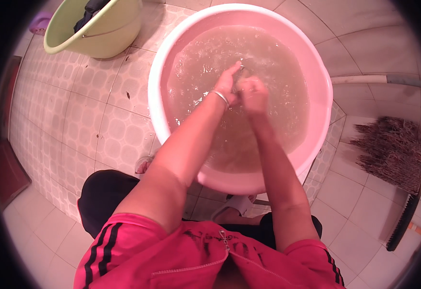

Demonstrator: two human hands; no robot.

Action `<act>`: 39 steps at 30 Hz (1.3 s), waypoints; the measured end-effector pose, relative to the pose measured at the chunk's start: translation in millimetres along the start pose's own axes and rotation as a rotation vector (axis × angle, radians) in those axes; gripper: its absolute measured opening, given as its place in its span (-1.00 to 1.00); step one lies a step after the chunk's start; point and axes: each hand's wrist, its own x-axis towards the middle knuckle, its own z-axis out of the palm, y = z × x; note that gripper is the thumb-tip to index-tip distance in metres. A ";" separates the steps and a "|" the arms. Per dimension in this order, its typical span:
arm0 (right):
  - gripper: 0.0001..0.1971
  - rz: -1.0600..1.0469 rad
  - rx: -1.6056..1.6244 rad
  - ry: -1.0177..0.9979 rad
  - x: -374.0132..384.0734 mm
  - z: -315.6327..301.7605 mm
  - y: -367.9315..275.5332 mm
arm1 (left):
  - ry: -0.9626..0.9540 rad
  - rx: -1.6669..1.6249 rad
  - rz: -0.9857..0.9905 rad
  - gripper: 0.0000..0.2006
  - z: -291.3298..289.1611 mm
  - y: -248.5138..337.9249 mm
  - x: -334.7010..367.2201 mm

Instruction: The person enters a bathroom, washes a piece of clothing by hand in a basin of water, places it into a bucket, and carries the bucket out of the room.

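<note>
Both my hands are close together over murky, grey-brown water (263,53) in a big round pink basin (319,82). My left hand (227,82), with a silvery bangle (220,98) at the wrist, stretches forward at the water's surface. One of its digits points away from me; the others are partly hidden. Right beside it, my right hand (254,96) is closed and slightly blurred. Something small and pale shows between the hands, too unclear to name. Ripples and bubbles surround them.
At the far left stands a yellow-green bucket (119,36) with dark cloth (89,14) in it. A brush-like bundle of dark bristles (388,151) lies at the right by the wall. My slippered foot (234,206) is just below the basin, on the tiled floor (80,111).
</note>
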 end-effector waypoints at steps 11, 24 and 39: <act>-0.78 0.196 -0.489 0.073 51.3 -97.7 84.1 | -0.107 0.517 0.111 -0.80 64.0 -43.3 -21.4; -0.86 0.734 0.161 -0.227 25.8 -41.3 -32.7 | -0.061 0.125 -0.001 -0.66 0.9 -15.8 -17.1; -0.66 0.436 -0.460 -0.058 29.0 -36.6 -4.0 | -0.010 0.531 0.256 -0.77 3.5 5.4 13.0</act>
